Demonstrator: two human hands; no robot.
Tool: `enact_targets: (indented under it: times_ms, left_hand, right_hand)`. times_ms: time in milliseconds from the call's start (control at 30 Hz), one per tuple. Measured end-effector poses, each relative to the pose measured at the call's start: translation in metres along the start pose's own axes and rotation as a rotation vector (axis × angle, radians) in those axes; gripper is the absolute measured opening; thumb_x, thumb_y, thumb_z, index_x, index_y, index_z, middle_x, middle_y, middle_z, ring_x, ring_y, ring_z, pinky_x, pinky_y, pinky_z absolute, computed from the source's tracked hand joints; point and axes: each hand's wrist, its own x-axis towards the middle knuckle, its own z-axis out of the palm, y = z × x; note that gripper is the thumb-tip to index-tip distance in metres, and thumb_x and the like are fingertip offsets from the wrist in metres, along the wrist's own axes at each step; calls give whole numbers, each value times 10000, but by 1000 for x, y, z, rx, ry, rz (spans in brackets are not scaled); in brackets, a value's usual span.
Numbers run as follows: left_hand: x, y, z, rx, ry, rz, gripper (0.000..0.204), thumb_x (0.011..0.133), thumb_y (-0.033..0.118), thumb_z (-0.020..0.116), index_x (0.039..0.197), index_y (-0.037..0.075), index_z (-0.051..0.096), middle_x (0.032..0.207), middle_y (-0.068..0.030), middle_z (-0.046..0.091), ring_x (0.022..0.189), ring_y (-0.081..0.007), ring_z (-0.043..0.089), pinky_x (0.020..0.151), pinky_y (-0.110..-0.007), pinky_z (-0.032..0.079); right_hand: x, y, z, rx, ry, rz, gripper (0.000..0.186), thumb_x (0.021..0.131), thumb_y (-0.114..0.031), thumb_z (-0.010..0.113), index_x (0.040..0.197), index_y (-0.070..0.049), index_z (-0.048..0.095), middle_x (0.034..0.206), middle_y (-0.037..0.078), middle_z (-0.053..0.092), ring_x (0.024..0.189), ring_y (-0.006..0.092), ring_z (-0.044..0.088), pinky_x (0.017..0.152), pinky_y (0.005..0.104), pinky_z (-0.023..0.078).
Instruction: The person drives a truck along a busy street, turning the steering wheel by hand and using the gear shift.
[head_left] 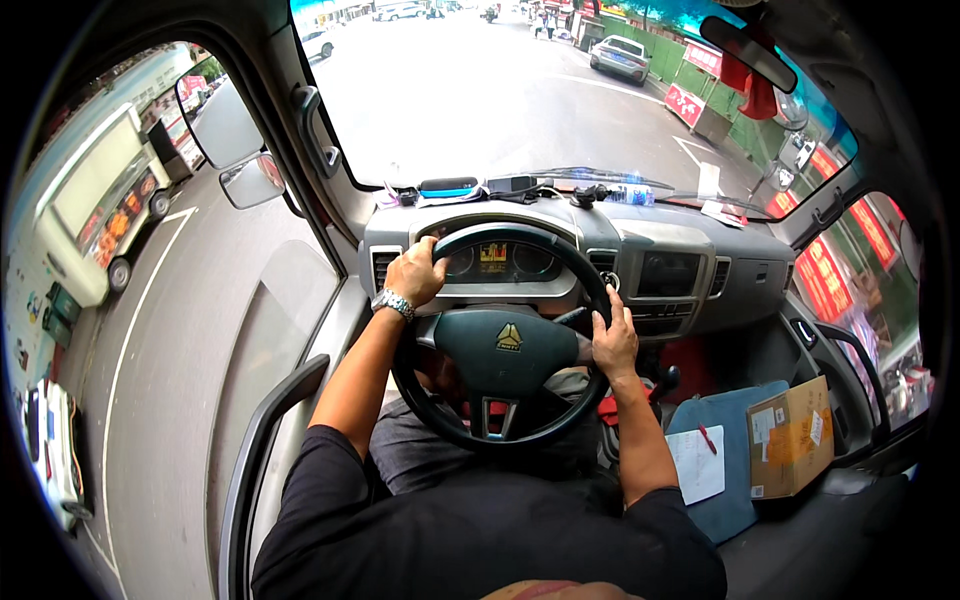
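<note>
Both my hands are on a black steering wheel (452,436) with a dark hub and a gold emblem. My left hand (416,272) is wrapped round the rim at the upper left; a metal wristwatch (393,305) sits on that wrist. At the right side of the rim, my right hand (615,342) grips with its fingers pointing up along it. Behind the wheel lies the instrument cluster (500,262) with a lit yellowish display. A stalk shows beside the hub, near my right hand.
On the passenger seat (720,515) rest a cardboard box (808,440) and white paper (695,470) with a red pen (707,438). A gear lever (665,383) stands right of me. A water bottle (632,193) lies on the dashboard. Outside are a grey car (620,58) and a parked truck (95,205).
</note>
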Motion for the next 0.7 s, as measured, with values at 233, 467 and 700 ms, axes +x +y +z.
enact_targets:
  times_ms: [233, 467, 700]
  left_hand:
    - [-3, 0, 1, -22, 12, 1, 430, 933, 329, 686, 1281, 84, 617, 1113, -218, 736, 988, -428, 715, 866, -510, 569]
    - [-3, -2, 3, -49, 52, -6, 405, 935, 334, 695, 1260, 98, 648, 1092, -208, 740, 1003, -406, 713, 867, -499, 563]
    - [-5, -4, 6, -62, 49, -7, 409, 940, 351, 686, 1266, 105, 654, 1074, -198, 747, 995, -397, 718, 864, -494, 562]
  right_hand:
    - [-1, -3, -1, -44, 1, 15, 585, 988, -242, 641, 1545, -230, 463, 1138, 198, 633, 990, 431, 672, 834, 517, 548]
    - [-1, -4, -3, -32, 9, 8, 576, 991, -249, 639, 1540, -225, 471, 1153, 200, 633, 1002, 428, 669, 849, 511, 546]
    - [0, -7, -8, -14, -50, 55, 590, 995, -255, 627, 1557, -222, 450, 1245, 239, 633, 1099, 451, 649, 932, 504, 531]
